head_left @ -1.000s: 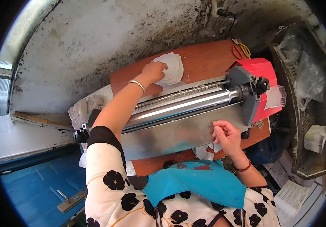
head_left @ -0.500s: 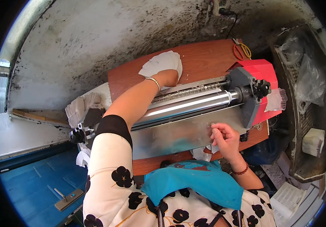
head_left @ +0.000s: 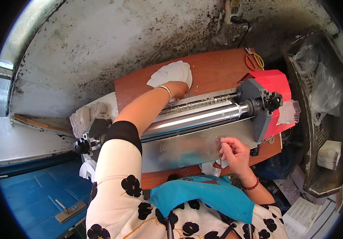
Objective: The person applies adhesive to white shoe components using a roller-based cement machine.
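Note:
My left arm reaches across a roller machine with shiny metal rollers point(head_left: 203, 116). At its far side, my left hand point(head_left: 178, 89) is bent downward beside a fanned pile of white, paper-like cut pieces point(head_left: 170, 74). Its fingers are mostly hidden behind the hand and the machine, so I cannot see what they hold. My right hand point(head_left: 236, 154) is curled closed over the right part of the machine's sloping metal plate point(head_left: 179, 149), its thumb close to the bent fingers. Nothing shows sticking out of it.
Red-and-yellow-handled scissors point(head_left: 254, 60) lie at the back right of the brown tabletop point(head_left: 139, 84). A red housing point(head_left: 273, 85) and black knobs flank the rollers. Stacked white pieces point(head_left: 84, 119) stand at left. On the right, a dark trough point(head_left: 318, 175) holds plastic bags point(head_left: 326, 89).
The whole view has shifted slightly, so the machine and table sit a little lower. My left hand has drawn slightly toward the rollers; my right hand stays curled over the plate.

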`<state>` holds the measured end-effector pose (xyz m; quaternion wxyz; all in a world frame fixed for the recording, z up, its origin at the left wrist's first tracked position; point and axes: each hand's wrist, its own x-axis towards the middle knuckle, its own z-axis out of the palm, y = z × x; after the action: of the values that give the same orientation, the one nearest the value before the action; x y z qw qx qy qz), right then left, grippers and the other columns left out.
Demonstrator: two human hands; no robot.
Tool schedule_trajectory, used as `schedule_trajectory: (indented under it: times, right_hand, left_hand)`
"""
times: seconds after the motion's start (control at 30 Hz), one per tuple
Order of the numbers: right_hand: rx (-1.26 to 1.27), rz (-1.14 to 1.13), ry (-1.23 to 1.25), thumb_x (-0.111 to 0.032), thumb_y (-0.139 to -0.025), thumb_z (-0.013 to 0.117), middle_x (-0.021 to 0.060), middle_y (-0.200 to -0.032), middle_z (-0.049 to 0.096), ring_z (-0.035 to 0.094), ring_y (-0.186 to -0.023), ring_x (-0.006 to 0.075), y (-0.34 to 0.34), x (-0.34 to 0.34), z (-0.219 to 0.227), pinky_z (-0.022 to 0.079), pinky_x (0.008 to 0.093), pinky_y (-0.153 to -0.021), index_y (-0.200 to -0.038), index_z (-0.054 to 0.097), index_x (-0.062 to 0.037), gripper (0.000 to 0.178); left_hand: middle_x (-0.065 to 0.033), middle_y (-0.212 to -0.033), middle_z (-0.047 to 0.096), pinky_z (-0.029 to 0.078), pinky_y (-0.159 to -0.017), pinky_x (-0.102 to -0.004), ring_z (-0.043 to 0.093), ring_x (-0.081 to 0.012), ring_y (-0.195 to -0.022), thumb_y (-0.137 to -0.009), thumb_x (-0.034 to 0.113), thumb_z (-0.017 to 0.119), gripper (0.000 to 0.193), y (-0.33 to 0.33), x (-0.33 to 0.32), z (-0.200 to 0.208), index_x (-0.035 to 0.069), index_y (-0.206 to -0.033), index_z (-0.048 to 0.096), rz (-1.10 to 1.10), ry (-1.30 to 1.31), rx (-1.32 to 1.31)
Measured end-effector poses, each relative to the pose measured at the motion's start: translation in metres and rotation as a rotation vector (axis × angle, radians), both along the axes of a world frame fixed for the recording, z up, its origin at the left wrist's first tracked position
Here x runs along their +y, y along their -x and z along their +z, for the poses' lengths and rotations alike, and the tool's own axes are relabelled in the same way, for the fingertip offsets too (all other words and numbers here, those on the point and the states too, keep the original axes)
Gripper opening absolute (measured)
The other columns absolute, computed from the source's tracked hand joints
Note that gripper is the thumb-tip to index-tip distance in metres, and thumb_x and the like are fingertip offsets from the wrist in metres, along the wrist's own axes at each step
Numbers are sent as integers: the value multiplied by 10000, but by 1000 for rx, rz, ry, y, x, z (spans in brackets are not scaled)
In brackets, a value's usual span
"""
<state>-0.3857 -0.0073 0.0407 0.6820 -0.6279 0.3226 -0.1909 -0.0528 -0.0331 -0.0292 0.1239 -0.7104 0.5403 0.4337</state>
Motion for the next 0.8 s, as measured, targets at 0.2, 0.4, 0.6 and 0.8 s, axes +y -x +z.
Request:
schedule_trajectory:
  times: [0.2, 0.4, 0.6, 0.8]
  right_hand:
    - [3, -3, 46, -44, -885, 546, 49, -707, 601, 523, -538, 47, -3, 1, 2, 420, 164, -467, -1002, 583, 26, 141]
    - [1, -2, 47, -52, -877, 561, 44, -699, 610, 545, -547, 52, -2, -1, 2, 440, 179, -471, -994, 593, 15, 139]
    - [-11, 2, 59, -58, -872, 569, 39, -690, 612, 553, -541, 56, -3, 1, 3, 452, 190, -469, -978, 601, 6, 129]
    - [-17, 9, 40, -58, -872, 569, 39, -696, 609, 550, -548, 56, -4, 2, 3, 452, 190, -470, -982, 600, 12, 134]
  left_hand:
    - [-132, -891, 666, 476, -697, -351, 632, -233, -847, -713, 105, 607, 207, -5, -9, -26, 70, -895, 698, 1, 240, -103]
    - [-13, -792, 652, 473, -676, -310, 593, -126, -770, -759, 203, 639, 150, -27, -8, 20, 69, -804, 688, 570, 387, 357]
    - [-9, -824, 629, 457, -653, -290, 568, -123, -734, -782, 154, 613, 165, -49, 8, 34, 74, -922, 650, 903, 457, 620]
    - [-50, -761, 625, 456, -647, -307, 575, -148, -709, -766, 114, 594, 167, -76, 14, 39, 36, -907, 641, 797, 1024, 44]
